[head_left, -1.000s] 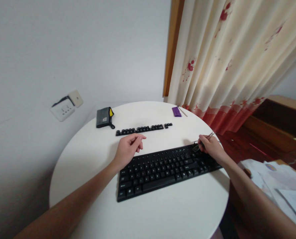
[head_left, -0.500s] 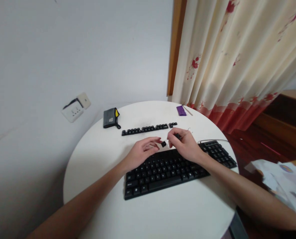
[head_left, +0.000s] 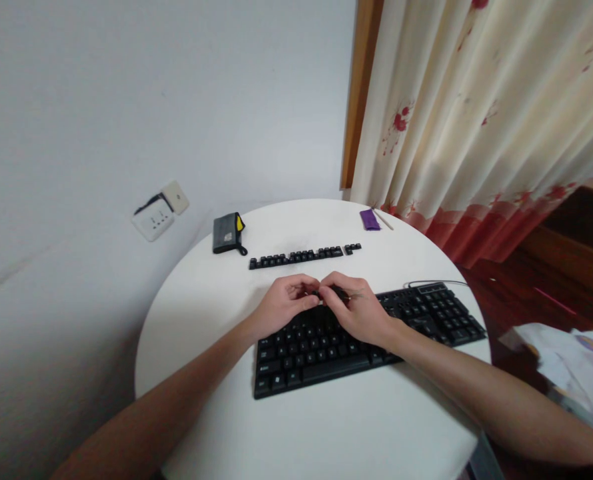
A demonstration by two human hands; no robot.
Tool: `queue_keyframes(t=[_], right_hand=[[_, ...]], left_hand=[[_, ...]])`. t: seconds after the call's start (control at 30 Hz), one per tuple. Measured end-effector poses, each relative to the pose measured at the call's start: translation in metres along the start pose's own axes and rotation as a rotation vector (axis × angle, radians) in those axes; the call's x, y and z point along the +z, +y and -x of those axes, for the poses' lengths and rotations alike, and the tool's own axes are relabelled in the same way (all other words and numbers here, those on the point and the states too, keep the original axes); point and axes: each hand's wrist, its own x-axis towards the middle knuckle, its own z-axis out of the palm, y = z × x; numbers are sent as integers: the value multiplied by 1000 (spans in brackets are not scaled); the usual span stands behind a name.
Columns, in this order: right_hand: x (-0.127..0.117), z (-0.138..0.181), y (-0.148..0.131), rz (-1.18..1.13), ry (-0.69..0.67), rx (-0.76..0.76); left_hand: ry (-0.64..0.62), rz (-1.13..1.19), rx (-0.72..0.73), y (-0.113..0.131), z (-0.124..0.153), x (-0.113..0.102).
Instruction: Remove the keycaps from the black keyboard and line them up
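A black keyboard (head_left: pixel 321 363) lies on the table under my hands. My right hand (head_left: pixel 355 307) is closed around a wire keycap puller (head_left: pixel 347 293), whose thin wires stick out on the right. My left hand (head_left: pixel 287 301) meets it above the keyboard's upper edge, thumb and fingers pinched on a small black keycap (head_left: pixel 316 294). Fingers cover most of the keycap and the puller's front end. Behind the hands, a row of loose black keycaps (head_left: pixel 301 257) stands on the table.
The round white table (head_left: pixel 196 313) stands against the wall. A dark pouch (head_left: pixel 226 233) with something yellow inside sits at the back left. At the back right lie a purple packet (head_left: pixel 370 220) and a thin stick (head_left: pixel 384 220). The keyboard's cable (head_left: pixel 439 282) runs along the right side.
My hands have come together. My left fingers have closed on the keycap that hung at the puller's end, and my right hand has moved slightly left and down. The view has shifted slightly.
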Motion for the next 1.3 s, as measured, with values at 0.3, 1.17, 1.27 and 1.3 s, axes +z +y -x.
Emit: queue_keyframes(t=[0.3,1.17,1.27,1.3], right_hand=[[8,0,6,-41,153,160],[2,4,18,270,-59,-73],[2,7,16,303,-51,-66],[2,7,15,306,-50,-67]], left_hand=[[72,-27,-3,1,-1,8],[185,-58,263,0,-2,3],[139,-49,242,1,-1,3],[124,-54,232,1,0,3]])
